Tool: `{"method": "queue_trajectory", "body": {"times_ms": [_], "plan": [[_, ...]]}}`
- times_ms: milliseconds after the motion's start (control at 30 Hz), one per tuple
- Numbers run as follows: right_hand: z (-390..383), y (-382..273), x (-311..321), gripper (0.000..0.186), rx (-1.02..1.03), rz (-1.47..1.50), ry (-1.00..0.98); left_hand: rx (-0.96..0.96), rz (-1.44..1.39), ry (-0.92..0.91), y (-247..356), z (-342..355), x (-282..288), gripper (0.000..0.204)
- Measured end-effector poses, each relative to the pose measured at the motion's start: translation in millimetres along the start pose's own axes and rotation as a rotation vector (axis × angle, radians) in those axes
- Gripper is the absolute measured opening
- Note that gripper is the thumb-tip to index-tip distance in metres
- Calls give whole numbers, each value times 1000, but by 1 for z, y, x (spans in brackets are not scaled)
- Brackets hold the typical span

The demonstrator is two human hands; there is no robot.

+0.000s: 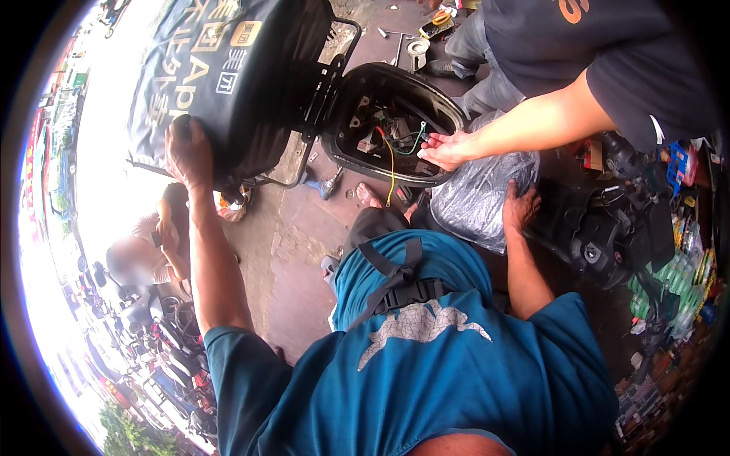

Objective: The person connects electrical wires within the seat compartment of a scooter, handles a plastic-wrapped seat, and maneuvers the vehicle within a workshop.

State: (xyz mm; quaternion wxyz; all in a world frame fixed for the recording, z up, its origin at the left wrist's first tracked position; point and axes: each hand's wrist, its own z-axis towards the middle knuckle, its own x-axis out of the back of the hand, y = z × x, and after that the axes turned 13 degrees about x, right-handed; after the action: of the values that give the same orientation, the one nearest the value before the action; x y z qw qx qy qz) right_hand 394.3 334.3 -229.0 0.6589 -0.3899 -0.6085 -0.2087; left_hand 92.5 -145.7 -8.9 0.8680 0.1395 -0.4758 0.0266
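My left hand (pixel 188 156) is closed on the side of a large black delivery box (pixel 251 114) at upper left. My right hand (pixel 521 205) has its fingers curled on the right end of a plastic-wrapped scooter seat (pixel 475 197). Between them is an open black scooter compartment (pixel 357 102) with wires, among them a yellow wire (pixel 391 171) dangling over its rim and a green wire (pixel 407 152). A co-worker's hand (pixel 445 148) reaches in from the right, pinching the wire ends at the compartment.
A co-worker in dark clothes (pixel 540 45) stands at upper right. Another person (pixel 163 251) is low at left, beside parked scooters (pixel 152 357). A blue power tool (pixel 323 185) and scattered tools (pixel 417 47) lie on the ground. Black scooter bodywork (pixel 597 247) and plastic bottles (pixel 677 281) are at right.
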Motion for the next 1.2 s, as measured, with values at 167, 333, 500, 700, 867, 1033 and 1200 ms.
{"method": "queue_trajectory", "body": {"times_ms": [167,333,500,700,867,1033,1200], "plan": [[0,0,-1,73,2,-7,6,-8,-11,5,-4,1,-1,22],[0,3,-5,73,18,-15,27,-11,-15,14,-4,2,-3,22],[1,1,-2,74,14,-8,5,-5,-18,13,-5,1,-4,21],[3,10,-11,75,40,-22,33,-7,-32,8,-8,2,-5,20],[2,8,-11,74,41,-6,41,-3,-30,23,-7,2,-5,20],[1,3,-4,71,26,46,3,-3,-20,26,-9,2,-6,20],[1,3,-4,72,5,62,1,8,-7,18,-5,1,-4,20]]}}
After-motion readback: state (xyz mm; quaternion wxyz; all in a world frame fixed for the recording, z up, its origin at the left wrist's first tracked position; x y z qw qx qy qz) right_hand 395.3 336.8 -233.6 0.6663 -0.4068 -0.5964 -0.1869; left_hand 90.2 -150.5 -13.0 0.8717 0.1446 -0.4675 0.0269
